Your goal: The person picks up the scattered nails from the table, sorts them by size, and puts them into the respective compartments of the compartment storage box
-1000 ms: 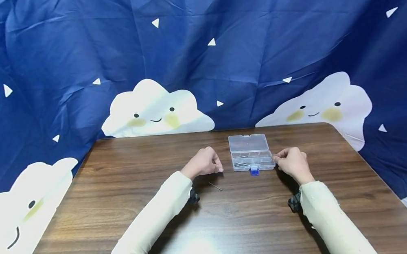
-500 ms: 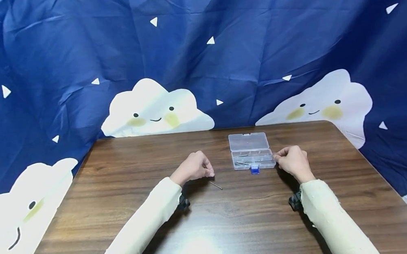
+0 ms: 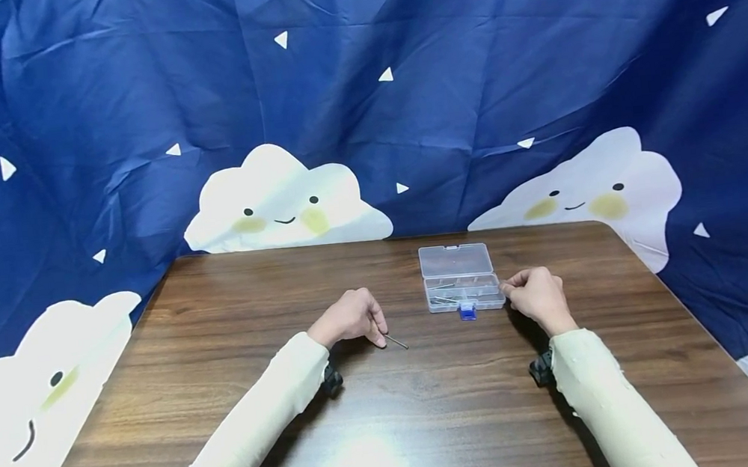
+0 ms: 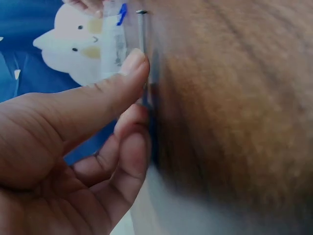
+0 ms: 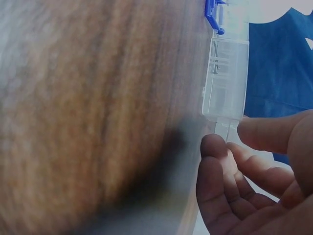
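Note:
In the head view, my left hand point(image 3: 355, 316) is over the table at the near end of a thin metal screw point(image 3: 396, 342). The left wrist view shows the screw point(image 4: 142, 29) lying with its flat head pointing away, my thumb across its shaft and a small gap between thumb and bent forefinger. My right hand point(image 3: 538, 296) pinches the right end of a clear plastic compartment box point(image 3: 489, 302). Its lid point(image 3: 455, 261) is raised at the back, and a blue latch point(image 3: 467, 312) hangs at the front. Several metal screws point(image 3: 444, 300) lie inside the box.
The brown wooden table point(image 3: 271, 288) reaches back to a blue curtain point(image 3: 331, 65) printed with white clouds and triangles. A bright glare patch lies on the near table. A dark wrist camera point(image 3: 541, 369) is under the right wrist.
My left hand has moved left and toward me from near the box, down to the screw. The screw lies where it was. My right hand stays at the box's right end.

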A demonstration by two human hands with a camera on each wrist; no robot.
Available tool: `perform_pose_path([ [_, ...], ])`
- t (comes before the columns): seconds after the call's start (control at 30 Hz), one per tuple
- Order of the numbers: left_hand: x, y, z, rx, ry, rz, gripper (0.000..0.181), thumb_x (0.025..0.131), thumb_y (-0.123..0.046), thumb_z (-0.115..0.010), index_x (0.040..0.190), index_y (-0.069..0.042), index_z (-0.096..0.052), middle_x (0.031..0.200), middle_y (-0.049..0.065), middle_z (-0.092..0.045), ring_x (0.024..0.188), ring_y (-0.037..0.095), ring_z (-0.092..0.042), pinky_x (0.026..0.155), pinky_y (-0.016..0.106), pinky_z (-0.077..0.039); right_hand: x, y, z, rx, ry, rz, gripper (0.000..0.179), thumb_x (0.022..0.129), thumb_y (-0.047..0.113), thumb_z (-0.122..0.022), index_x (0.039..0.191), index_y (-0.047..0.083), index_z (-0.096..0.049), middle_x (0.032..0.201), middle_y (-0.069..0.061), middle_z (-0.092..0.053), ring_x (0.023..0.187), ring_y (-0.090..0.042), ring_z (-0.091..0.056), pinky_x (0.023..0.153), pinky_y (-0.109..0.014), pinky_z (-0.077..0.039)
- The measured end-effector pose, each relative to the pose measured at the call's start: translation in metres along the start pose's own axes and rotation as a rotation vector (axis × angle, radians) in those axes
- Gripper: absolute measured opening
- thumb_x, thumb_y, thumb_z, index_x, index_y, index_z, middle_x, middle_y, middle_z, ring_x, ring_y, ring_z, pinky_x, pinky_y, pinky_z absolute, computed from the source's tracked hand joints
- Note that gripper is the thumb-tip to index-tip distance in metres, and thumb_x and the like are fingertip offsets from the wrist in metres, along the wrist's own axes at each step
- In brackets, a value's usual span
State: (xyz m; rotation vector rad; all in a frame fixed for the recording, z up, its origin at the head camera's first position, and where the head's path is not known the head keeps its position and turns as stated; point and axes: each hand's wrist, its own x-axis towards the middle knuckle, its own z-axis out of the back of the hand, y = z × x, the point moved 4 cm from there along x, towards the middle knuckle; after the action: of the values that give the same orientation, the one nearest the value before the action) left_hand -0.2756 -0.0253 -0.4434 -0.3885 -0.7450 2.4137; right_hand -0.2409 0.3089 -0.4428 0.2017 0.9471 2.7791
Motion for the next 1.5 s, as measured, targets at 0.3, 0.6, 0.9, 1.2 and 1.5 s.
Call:
perform_pose_path([
  [0.3, -0.001, -0.007, -0.006, 0.160, 0.053, -0.045, 0.019, 0.073, -0.017, -0.091, 0.065, -0.017, -0.074, 0.059, -0.014, -0.062, 0.065, 0.009, -0.056, 0.070, 0.029, -0.050, -0.001, 0.000, -0.001, 0.019, 0.020, -0.025, 0.024, 0.093, 0.025, -0.069, 0.089, 0.003, -0.077, 0.067, 0.000, -0.069, 0.097, -0.038, -0.059, 0.085, -0.048, -0.045],
  [0.6, 0.000, -0.006, -0.009, 0.184, 0.151, -0.055, 0.017, 0.085, -0.015, -0.081, 0.070, -0.019, -0.073, 0.065, -0.011, -0.062, 0.069, 0.010, -0.055, 0.071, 0.028, -0.049, 0.000, -0.002, -0.003, 0.013, 0.020, -0.028, 0.023, 0.093, 0.025, -0.069, 0.088, 0.003, -0.077, 0.071, -0.003, -0.070, 0.099, -0.039, -0.058, 0.085, -0.048, -0.045],
  [0.9, 0.003, 0.009, -0.004, -0.186, 0.086, 0.010, 0.013, 0.078, -0.002, -0.078, 0.070, -0.011, -0.073, 0.057, -0.003, -0.064, 0.056, 0.010, -0.058, 0.060, 0.026, -0.050, -0.001, -0.003, -0.002, 0.008, 0.009, -0.029, 0.023, 0.092, 0.026, -0.069, 0.087, 0.004, -0.077, 0.066, 0.002, -0.068, 0.096, -0.037, -0.058, 0.082, -0.046, -0.046],
  [1.2, 0.008, 0.010, -0.007, -0.525, 0.105, 0.015, 0.011, 0.078, 0.015, -0.070, 0.081, 0.005, -0.071, 0.072, 0.014, -0.072, 0.060, 0.015, -0.064, 0.062, 0.029, -0.056, -0.001, -0.001, -0.002, 0.016, 0.021, -0.043, 0.024, 0.093, 0.026, -0.069, 0.088, 0.004, -0.077, 0.065, 0.001, -0.068, 0.090, -0.034, -0.061, 0.080, -0.044, -0.046],
  [1.5, 0.020, 0.003, -0.005, -0.549, 0.048, -0.009, 0.007, 0.084, 0.012, -0.072, 0.090, 0.010, -0.074, 0.079, 0.021, -0.072, 0.061, 0.014, -0.063, 0.064, 0.031, -0.057, -0.001, 0.000, -0.002, 0.026, 0.020, -0.047, 0.024, 0.093, 0.026, -0.069, 0.090, 0.004, -0.077, 0.063, 0.002, -0.068, 0.090, -0.033, -0.063, 0.080, -0.043, -0.045],
])
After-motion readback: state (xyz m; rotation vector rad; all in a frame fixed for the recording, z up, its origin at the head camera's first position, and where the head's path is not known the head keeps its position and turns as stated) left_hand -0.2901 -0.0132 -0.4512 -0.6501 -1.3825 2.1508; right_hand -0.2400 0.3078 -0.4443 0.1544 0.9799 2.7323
